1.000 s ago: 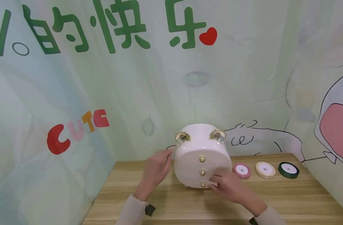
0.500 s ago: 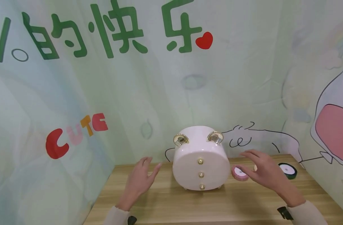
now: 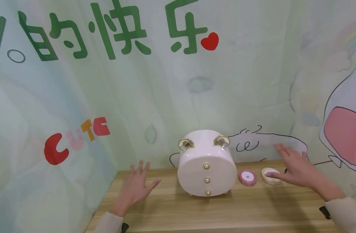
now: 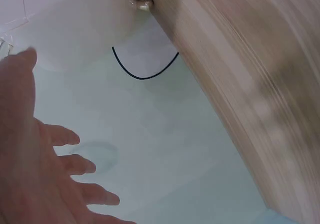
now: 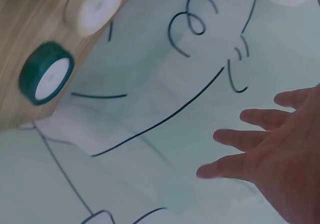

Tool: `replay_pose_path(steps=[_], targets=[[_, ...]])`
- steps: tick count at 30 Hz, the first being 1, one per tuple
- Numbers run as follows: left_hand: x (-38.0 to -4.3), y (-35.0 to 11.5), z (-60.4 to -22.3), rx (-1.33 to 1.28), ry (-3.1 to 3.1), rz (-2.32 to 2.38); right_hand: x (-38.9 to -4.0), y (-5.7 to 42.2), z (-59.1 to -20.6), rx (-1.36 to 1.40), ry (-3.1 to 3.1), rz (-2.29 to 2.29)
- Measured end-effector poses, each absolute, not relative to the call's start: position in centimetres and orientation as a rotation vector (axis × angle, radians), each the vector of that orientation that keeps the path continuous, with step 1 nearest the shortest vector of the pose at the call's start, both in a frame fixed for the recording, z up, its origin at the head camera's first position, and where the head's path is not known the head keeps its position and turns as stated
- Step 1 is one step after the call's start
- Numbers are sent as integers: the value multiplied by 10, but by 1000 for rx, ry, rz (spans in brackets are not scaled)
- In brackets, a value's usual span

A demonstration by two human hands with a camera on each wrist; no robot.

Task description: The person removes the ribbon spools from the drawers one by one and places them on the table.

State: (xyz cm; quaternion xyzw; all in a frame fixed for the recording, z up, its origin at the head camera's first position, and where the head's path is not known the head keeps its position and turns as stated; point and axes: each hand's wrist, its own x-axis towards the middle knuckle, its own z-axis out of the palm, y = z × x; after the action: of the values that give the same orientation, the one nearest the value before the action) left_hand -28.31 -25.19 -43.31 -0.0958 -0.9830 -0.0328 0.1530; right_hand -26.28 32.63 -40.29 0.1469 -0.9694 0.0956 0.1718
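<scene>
A glossy white rounded case (image 3: 207,174) with gold ear-like rings on top and three gold knobs down its front stands on the wooden table. My left hand (image 3: 135,187) is held to its left with fingers spread, touching nothing. To the right, my right hand (image 3: 300,168) hovers with straight fingers, its thumb overlapping the cream ribbon roll (image 3: 270,181) in the head view. A pink ribbon roll (image 3: 247,183) lies between that roll and the case. The dark green ribbon roll (image 5: 46,73) shows in the right wrist view; the right hand hides most of it in the head view.
The wooden table (image 3: 178,216) runs back to a pale green printed cloth (image 3: 242,90) hanging behind and at both sides. Its back edge lies just behind the case and the ribbon rolls.
Both hands were at the white case, the right one at its lowest knob. They have let go and spread outward, left hand leftward and right hand rightward. The case stays in place.
</scene>
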Motion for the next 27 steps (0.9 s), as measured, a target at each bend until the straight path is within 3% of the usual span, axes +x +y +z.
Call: replay_pose_path(steps=[15, 27], targets=[[-299, -267, -417, -227, -2964, 40, -283, 351, -403, 200, -3076, 305], [-309, -264, -423, -196, -3004, -41, -288, 341, -418, 232, -3126, 331]])
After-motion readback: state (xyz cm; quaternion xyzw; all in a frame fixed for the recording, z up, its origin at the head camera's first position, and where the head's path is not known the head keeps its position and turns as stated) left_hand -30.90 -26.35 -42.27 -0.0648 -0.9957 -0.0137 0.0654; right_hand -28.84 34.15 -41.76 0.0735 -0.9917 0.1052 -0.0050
